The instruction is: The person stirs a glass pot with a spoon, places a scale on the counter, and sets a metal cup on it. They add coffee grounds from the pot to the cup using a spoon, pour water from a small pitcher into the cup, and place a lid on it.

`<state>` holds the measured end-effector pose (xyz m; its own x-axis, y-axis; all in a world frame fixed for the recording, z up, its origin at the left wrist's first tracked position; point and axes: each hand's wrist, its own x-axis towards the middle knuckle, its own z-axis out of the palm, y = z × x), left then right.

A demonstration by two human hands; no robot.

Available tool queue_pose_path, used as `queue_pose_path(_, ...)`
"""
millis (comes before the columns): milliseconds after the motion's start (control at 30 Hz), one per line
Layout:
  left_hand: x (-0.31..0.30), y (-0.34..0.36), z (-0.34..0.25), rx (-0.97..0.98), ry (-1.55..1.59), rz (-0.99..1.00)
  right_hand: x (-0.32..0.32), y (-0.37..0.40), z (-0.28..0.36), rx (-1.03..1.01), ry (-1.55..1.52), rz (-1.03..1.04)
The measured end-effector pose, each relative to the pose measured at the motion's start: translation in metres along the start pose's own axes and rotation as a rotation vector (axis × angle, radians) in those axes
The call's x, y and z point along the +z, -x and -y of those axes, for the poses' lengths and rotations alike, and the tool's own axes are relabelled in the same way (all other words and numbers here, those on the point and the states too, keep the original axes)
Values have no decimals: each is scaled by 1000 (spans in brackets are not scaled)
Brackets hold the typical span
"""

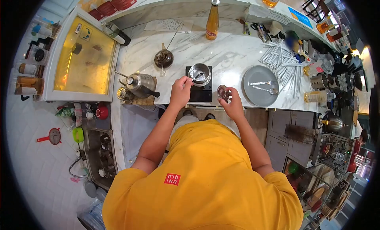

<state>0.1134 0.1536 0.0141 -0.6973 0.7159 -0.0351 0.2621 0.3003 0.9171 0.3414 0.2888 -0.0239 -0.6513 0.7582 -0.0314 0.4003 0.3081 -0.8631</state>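
A round metal cup (200,74) stands on the black scale (201,96) near the counter's front edge. My left hand (181,91) is closed at the cup's left side, its fingers pinching a small dark utensil whose end lies over the cup. To the right, my right hand (232,104) is closed round a small glass (223,93) with something brownish in it. The glass is beside the scale, apart from the metal cup. Right of that hand lies a grey plate (250,93) with a fork and a spoon on it.
A glass vessel (163,58) with dark liquid and a steel kettle (141,84) stand at the left. Behind the scale is an amber bottle (212,22). Many wrapped straws (283,63) lie beyond the plate. A sink (95,151) is at far left.
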Motion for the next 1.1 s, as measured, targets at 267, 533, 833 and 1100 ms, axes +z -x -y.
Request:
queue_pose_path(267,-4,5,-6,-57,50,41,-9,-10,-5,-17,12,-12)
queue_pose_path(533,7,20,13,-21,175,-170,6,-27,-34,-183,470,-30)
queue_pose_path(833,21,63,39,-138,316,-216,15,-32,-40,-143,668,-17)
queue_pose_path(1100,-4,29,-46,143,-108,-341,15,-27,-42,-183,561,-52)
